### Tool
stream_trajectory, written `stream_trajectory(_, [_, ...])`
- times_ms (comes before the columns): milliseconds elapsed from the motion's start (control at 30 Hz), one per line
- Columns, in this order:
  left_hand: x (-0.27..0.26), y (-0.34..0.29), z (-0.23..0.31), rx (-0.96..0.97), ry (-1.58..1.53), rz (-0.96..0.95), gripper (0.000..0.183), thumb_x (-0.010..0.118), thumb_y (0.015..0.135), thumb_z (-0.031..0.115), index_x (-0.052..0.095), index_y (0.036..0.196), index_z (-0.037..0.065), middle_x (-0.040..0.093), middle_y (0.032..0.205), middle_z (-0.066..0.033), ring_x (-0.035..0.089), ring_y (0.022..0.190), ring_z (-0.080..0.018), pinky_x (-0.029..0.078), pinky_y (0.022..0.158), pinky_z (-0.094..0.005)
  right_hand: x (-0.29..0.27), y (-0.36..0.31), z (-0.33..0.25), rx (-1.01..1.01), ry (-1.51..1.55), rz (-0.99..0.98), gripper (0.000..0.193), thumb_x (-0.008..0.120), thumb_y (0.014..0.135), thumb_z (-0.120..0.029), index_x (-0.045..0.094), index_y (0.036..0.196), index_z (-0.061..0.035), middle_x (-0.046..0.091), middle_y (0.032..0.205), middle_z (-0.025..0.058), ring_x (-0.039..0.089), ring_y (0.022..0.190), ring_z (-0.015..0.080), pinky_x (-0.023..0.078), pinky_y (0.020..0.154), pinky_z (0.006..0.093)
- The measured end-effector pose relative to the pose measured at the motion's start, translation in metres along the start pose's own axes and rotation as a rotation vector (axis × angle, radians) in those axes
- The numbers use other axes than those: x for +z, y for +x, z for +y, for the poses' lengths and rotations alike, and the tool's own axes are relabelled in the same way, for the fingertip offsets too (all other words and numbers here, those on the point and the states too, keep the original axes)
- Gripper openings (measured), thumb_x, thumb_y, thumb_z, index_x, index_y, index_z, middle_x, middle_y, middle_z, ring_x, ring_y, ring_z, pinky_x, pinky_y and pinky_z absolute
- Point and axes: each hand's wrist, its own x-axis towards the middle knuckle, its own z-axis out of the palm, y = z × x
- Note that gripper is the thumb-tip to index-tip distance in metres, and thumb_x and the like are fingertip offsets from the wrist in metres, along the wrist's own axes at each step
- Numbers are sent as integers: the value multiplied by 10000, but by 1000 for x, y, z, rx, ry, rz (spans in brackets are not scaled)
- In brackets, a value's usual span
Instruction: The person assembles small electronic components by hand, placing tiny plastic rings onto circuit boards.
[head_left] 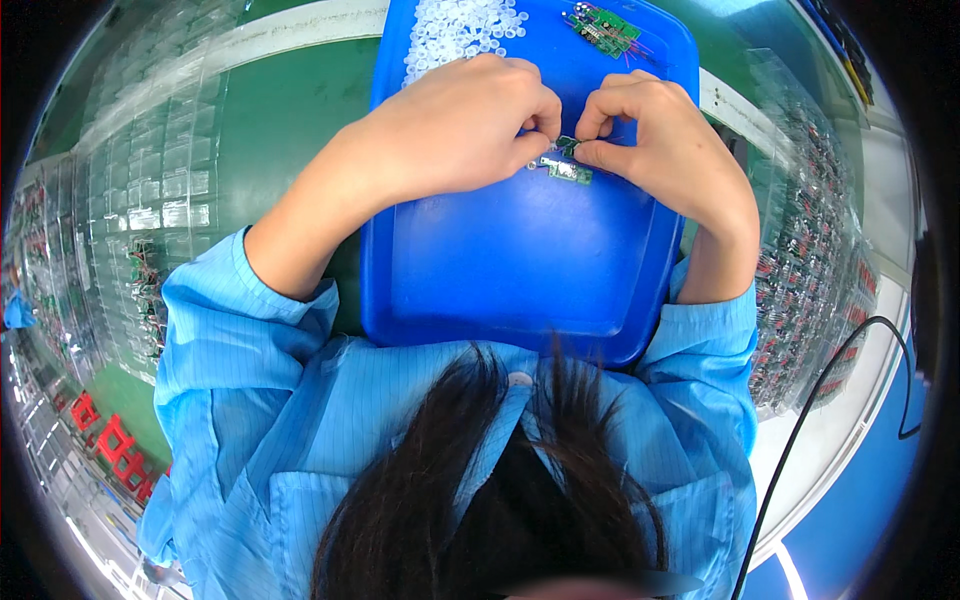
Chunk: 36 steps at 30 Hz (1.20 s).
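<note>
Both hands meet over a blue plastic tray (pixel 520 270). My right hand (pixel 675 145) pinches a small dark green circuit board (pixel 567 146) between thumb and finger. My left hand (pixel 465 130) is closed in a pinch at the board's left side; what its fingertips hold is hidden. Just below the fingertips lies a green circuit board (pixel 570 173) with a shiny part, and a small white ring (pixel 532 165) is beside it. Behind my left hand is a heap of translucent white plastic rings (pixel 455 35). A cluster of green circuit boards (pixel 605 30) with thin wires sits at the tray's far right.
The tray rests on a green work surface (pixel 270 140). Clear plastic trays (pixel 150 150) are stacked at the left. More trays filled with circuit boards (pixel 810 260) stand at the right. A black cable (pixel 800 420) curves at lower right, and red plastic pieces (pixel 115 440) are at lower left.
</note>
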Motion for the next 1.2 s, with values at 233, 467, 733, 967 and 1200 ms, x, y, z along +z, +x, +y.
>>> stream_trajectory(233, [-10, 25, -18, -77, 210, 457, 112, 715, 862, 107, 766, 915, 23, 729, 901, -169, 716, 867, -313, 581, 803, -413, 1, 9, 15, 79, 152, 175, 141, 795, 792, -143, 763, 859, -23, 719, 785, 140, 708, 751, 287, 557, 731, 387])
stream_trajectory(467, [-5, 63, -43, -223, 590, 219, 171, 757, 781, 146, 742, 817, -21, 680, 915, -207, 642, 1002, -368, 539, 909, -444, 16, 44, 15, 54, -376, 511, 114, 780, 781, -97, 765, 867, -23, 678, 870, 117, 616, 894, 327, 509, 827, 427])
stream_trajectory(733, [-8, 57, -16, -210, 450, 391, 114, 664, 830, 71, 712, 815, -32, 704, 882, -209, 690, 843, -384, 575, 776, -418, 21, 41, 21, 27, -358, 517, 66, 759, 767, -85, 747, 817, -44, 685, 847, 113, 603, 881, 315, 499, 842, 426])
stream_trajectory(967, [-18, 34, -1, -503, -548, 264, 193, 708, 922, 82, 742, 1049, -60, 770, 862, -130, 718, 750, -142, 566, 692, -274, -7, 21, 63, 195, 792, 45, 251, 670, 971, -160, 723, 1164, -8, 734, 1003, 65, 666, 950, 119, 475, 851, 251])
stream_trajectory(1200, [-9, 24, -1, -197, -318, 324, 132, 720, 928, 62, 763, 995, -44, 771, 877, -85, 687, 759, -78, 548, 666, -242, 6, 23, 66, 270, 871, -7, 212, 699, 959, -154, 736, 1117, -18, 743, 981, 70, 679, 938, 120, 500, 885, 255])
